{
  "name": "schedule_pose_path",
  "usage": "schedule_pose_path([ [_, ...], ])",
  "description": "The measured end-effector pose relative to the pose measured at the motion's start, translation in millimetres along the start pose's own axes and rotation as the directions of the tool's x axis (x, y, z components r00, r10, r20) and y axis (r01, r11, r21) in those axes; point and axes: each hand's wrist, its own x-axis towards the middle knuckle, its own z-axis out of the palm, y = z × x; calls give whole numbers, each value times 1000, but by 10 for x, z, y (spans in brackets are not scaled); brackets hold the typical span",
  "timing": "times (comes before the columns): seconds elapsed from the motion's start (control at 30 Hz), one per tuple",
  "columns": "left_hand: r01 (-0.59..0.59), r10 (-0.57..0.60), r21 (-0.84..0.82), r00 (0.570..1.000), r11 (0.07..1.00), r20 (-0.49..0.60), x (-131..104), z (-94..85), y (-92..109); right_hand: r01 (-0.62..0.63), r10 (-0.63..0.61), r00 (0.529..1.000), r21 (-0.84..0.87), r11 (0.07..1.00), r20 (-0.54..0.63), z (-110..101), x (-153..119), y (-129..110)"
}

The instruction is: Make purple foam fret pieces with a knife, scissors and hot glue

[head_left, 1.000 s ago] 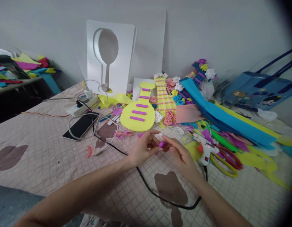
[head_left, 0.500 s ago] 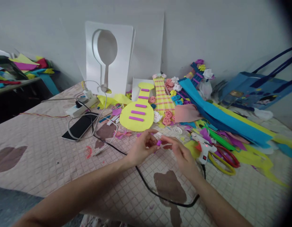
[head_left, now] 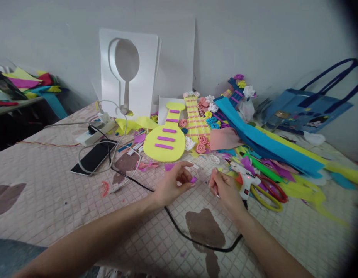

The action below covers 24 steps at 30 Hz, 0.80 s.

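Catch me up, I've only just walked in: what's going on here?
Someone's left hand holds a small purple piece. The right hand is curled nearby; whether it holds anything is unclear. Beyond them is a yellow guitar-shaped cutout bearing five purple strips; a white glue gun sits beside the right hand.

On the table (head_left: 51, 170), a smartphone (head_left: 94, 156) lies left of a guitar cutout (head_left: 164, 153), a glue gun (head_left: 246, 181) right; behind stands a board (head_left: 145, 73), far right a tote bag (head_left: 300, 104).

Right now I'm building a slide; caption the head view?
Left hand holds a purple piece near a yellow guitar cutout.
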Motion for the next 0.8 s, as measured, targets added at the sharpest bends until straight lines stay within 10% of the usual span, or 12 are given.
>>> schedule_pose_path([
  [0.17, -44, 43, 12, 999, 999, 21, -15, 22, -10, 311, -283, 947, -206, 928, 154, 19, -22, -116],
  [0.43, -3, 2, -82, 1000, 997, -18, -6, 15, 2, 703, -585, 711, -378, 602, 391, 37, -116, -120],
  [0.67, -105, 103, -40, 993, 994, -50, -2, 12, 52, 393, -374, 919, -241, 888, 123, -31, -71, -143],
  [0.8, -155, 155, 9, 985, 988, -77, -26, 23, 56, 307, -292, 950, -159, 938, 114, 10, -119, -172],
])
